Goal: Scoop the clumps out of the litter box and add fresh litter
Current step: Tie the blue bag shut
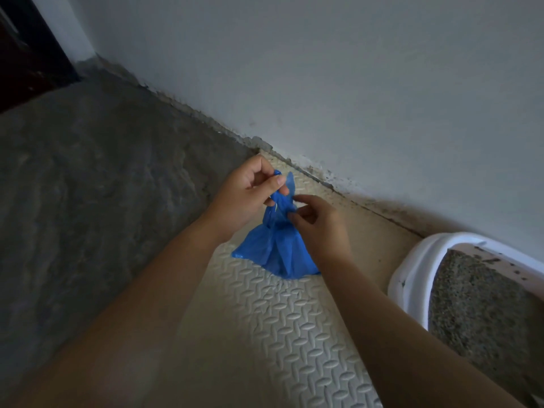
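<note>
A small blue plastic bag (276,251) stands on the cream foam mat (294,325), its top gathered into twisted handles. My left hand (244,195) pinches one handle strip at the top of the bag. My right hand (318,225) pinches the bunched neck just below and to the right. At the right edge sits the white litter box (418,269), filled with grey speckled litter (482,313). What the bag holds is hidden.
A grey-white wall (353,83) runs diagonally behind the mat with a crumbly base. Bare grey concrete floor (88,187) lies to the left. A dark door (26,54) stands at the top left corner.
</note>
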Motion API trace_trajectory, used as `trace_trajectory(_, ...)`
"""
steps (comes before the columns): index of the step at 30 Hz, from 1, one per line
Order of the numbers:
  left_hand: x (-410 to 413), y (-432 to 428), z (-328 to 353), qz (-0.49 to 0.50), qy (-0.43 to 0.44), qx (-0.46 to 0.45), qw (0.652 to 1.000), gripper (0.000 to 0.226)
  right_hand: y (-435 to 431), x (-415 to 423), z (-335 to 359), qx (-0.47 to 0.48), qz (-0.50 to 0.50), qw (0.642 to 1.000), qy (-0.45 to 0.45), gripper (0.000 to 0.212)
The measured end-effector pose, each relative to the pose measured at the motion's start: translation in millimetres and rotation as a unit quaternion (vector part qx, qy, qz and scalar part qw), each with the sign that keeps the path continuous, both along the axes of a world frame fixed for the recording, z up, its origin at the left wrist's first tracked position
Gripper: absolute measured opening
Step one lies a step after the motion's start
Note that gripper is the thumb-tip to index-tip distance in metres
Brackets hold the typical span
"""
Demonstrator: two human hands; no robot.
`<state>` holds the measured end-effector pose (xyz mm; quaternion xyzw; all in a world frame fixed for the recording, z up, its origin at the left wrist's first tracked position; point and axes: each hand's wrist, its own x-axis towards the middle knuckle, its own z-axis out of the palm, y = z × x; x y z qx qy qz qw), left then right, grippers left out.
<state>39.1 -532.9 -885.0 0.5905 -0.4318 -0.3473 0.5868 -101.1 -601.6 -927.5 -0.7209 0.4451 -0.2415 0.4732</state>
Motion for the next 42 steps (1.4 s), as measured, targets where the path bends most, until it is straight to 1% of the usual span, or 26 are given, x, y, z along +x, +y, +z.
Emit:
trace_trajectory(2,0.2,2.2,0.3,0.005,0.008,0.003,1.0,0.017,3.7,3.1,-3.2,-0.018,0.056,0.998,0.01,0.036)
trace_trajectory(3,0.2,3.4,0.4,0.01,0.018,0.004,1.0,0.017,6.3,5.4,-4.2,-0.044,0.077,0.996,0.028,0.034)
trace_trajectory(4,0.0,4.2,0.0,0.014,0.032,0.005,0.999,0.016,8.7,7.8,-5.7,-0.076,0.089,0.992,0.045,0.028)
trace_trajectory(5,0.2,5.1,-0.4,0.017,0.05,0.005,0.999,0.014,11.6,10.4,-7.0,-0.099,0.092,0.989,0.057,0.02)
trace_trajectory(6,-0.1,6.0,-0.8,0.016,0.069,0.007,0.997,0.012,14.7,13.5,-9.1,-0.11,0.087,0.988,0.061,0.018)
trace_trajectory(9,-0.2,8.1,-2.2,0.009,0.097,0.016,0.995,0.012,21.2,21.9,-19.1,-0.104,0.054,0.991,0.064,0.026)
trace_trajectory(13,6.6,10.4,-6.6,0.041,0.092,0.024,0.995,0.012,22.4,26.1,-28.8,-0.109,0.021,0.992,0.067,0.022)
trace_trajectory(15,13.0,11.9,-9.2,0.073,0.092,0.029,0.993,0.017,20.7,24.7,-27.5,-0.106,0.033,0.992,0.063,0.018)
trace_trajectory(17,20.5,13.3,-13.5,0.118,0.074,0.04,0.989,0.02,17.4,22.0,-22.6,-0.091,0.063,0.992,0.055,0.017)
trace_trajectory(19,27.3,14.3,-21.6,0.161,0.059,0.063,0.983,0.02,13.2,17.6,-17.0,-0.081,0.091,0.991,0.048,0.022)
trace_trajectory(21,29.4,15.0,-31.3,0.179,0.067,0.089,0.978,0.018,11.5,12.4,-15.0,-0.088,0.115,0.988,0.054,0.023)
trace_trajectory(23,26.7,14.3,-38.8,0.173,0.092,0.101,0.975,0.012,13.5,7.6,-16.3,-0.12,0.127,0.982,0.075,0.025)
trace_trajectory(24,24.9,14.0,-40.1,0.167,0.112,0.102,0.974,0.009,15.2,5.5,-17.4,-0.144,0.127,0.977,0.095,0.031)
trace_trajectory(26,22.0,13.5,-39.5,0.153,0.166,0.097,0.969,0.011,18.4,3.5,-18.1,-0.181,0.12,0.966,0.142,0.043)
trace_trajectory(27,20.9,13.5,-38.5,0.144,0.199,0.094,0.965,0.01,20.3,3.2,-18.4,-0.193,0.113,0.961,0.161,0.045)
trace_trajectory(29,18.0,13.7,-36.6,0.124,0.264,0.091,0.952,0.007,26.9,2.9,-21.1,-0.218,0.091,0.955,0.178,0.041)
trace_trajectory(31,16.8,14.6,-37.3,0.124,0.296,0.092,0.943,0.009,35.4,1.3,-25.4,-0.246,0.067,0.955,0.153,0.03)
trace_trajectory(33,18.6,17.7,-40.4,0.14,0.28,0.103,0.944,0.01,40.7,-1.3,-26.5,-0.251,0.05,0.958,0.131,0.016)
trace_trajectory(35,19.8,22.1,-47.6,0.163,0.226,0.123,0.952,0.01,37.8,-5.6,-26.1,-0.243,0.04,0.96,0.131,0.01)
trace_trajectory(37,15.1,26.0,-57.0,0.173,0.172,0.156,0.957,0.011,31.9,-12.7,-24.3,-0.22,0.038,0.966,0.128,0.013)
trace_trajectory(40,3.7,29.5,-73.5,0.179,0.142,0.201,0.953,0.018,29.9,-28.4,-20.0,-0.164,0.019,0.981,0.103,0.018)
trace_trajectory(41,0.9,29.9,-77.2,0.175,0.104,0.207,0.957,0.02,30.7,-33.8,-18.9,-0.146,0.009,0.984,0.098,0.018)
trace_trajectory(42,-1.0,30.7,-78.7,0.163,0.023,0.208,0.964,0.025,30.9,-38.1,-18.3,-0.133,0.0,0.986,0.097,0.017)
